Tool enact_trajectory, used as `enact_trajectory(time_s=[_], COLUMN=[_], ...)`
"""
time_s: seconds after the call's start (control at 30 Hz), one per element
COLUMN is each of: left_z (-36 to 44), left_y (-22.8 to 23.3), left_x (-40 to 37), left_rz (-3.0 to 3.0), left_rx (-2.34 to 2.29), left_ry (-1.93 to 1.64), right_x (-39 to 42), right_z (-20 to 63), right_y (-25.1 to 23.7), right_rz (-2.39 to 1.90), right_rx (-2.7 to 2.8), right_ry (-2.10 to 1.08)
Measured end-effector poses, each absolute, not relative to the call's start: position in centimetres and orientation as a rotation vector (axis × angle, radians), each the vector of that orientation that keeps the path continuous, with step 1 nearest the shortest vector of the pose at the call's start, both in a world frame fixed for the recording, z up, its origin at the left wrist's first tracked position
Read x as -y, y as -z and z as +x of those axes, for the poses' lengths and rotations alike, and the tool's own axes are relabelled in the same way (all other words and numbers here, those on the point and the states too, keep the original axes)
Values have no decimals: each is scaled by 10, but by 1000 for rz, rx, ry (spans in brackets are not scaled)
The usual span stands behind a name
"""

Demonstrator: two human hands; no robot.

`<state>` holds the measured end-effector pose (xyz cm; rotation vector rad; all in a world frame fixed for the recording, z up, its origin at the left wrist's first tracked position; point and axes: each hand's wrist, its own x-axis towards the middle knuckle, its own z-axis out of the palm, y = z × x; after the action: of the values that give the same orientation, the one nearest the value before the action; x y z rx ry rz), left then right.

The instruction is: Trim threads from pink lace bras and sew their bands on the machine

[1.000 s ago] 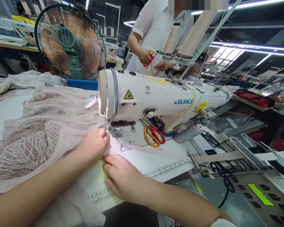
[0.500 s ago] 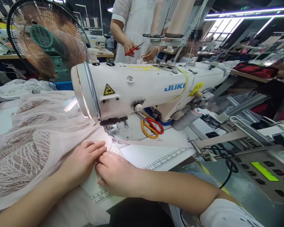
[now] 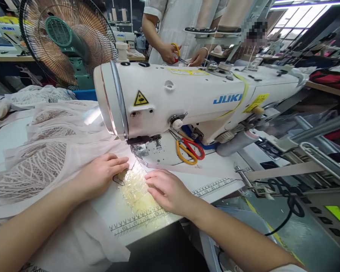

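Observation:
Pale pink mesh and lace fabric [image 3: 82, 153] runs under the needle area of a white JUKI sewing machine [image 3: 158, 98]. My left hand [image 3: 102, 175] lies on the fabric just in front of the presser foot, its fingers stretched forward. To the right, my right hand [image 3: 167, 189] rests on the machine bed, fingers a little curved and apart, with nothing visible in them. Between the hands is a shiny, yellowish taped patch [image 3: 137, 185]. A pale pink strip [image 3: 187, 169] stretches from the needle area to a metal guide [image 3: 240, 172] on the right.
Scissors with orange and red handles [image 3: 189, 150] lie on the bed under the machine arm. A printed ruler [image 3: 138, 223] runs along the front edge. Behind stand a large fan [image 3: 65, 41] and a person whose hand [image 3: 167, 53] holds scissors. A control box [image 3: 323, 211] is at right.
My right hand has moved right, away from my left hand, uncovering the taped patch. My left hand stays on the fabric. The view has shifted; the other person's scissors have turned.

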<state>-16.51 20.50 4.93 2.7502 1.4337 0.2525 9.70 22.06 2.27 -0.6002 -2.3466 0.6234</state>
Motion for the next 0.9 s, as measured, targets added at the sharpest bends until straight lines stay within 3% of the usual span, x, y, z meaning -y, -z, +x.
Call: enact_trajectory(time_s=[0.9], left_z=[-198], left_y=[-38], left_x=[-234], left_rz=[2862], left_rx=[-1512], left_ry=[-148], right_x=[-218], right_z=[91], right_y=[-21], right_rz=[-685], right_rx=[2283], right_ry=[-718])
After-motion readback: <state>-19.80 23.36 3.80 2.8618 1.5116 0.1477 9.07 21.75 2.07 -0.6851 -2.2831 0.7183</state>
